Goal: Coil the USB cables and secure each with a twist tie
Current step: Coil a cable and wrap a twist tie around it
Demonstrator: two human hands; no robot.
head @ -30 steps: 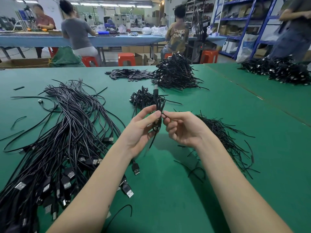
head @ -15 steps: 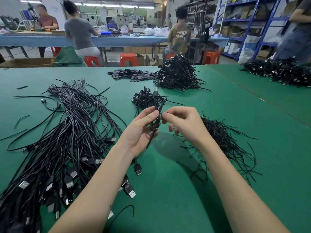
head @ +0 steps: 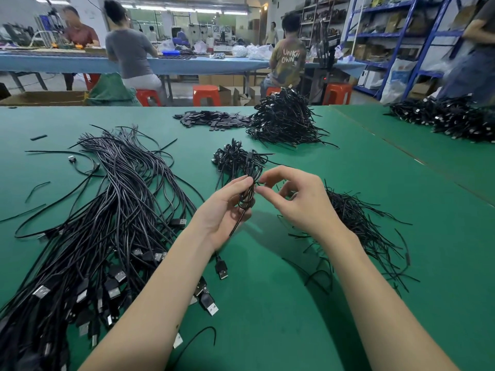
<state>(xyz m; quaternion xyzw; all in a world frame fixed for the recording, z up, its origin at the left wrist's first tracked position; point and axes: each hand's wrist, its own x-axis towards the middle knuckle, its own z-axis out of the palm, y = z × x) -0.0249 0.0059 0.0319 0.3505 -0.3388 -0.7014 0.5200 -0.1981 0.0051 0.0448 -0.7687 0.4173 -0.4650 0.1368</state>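
Sprawling across the green table [head: 294,303] at left: loose USB cables [head: 101,223]. Lying at right: twist ties [head: 356,218]. Gripping the coiled cable [head: 247,195] above the table's middle: left hand [head: 222,212]. Pinching a tie at the coil's waist: right hand [head: 297,199].

beyond our green table [head: 308,330] we see orange stools [head: 205,95], blue shelving [head: 401,36], and seated workers [head: 130,53].
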